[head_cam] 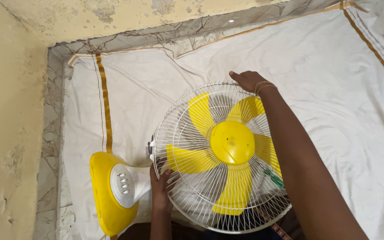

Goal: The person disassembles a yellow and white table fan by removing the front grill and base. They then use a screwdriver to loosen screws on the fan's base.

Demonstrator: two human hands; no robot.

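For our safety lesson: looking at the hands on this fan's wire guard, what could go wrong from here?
1. The left hand's fingertips poke between the wires of the wire guard, close to the yellow blades; they might get pinched.
2. The right hand grips only the far rim, so the guard could slip and tip the yellow base.

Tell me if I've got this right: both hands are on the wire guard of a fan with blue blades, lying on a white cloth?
Not quite: the head view shows yellow blades. The left hand and right hand do hold the wire guard, over the white cloth.

head view, looking down, close, floor-facing
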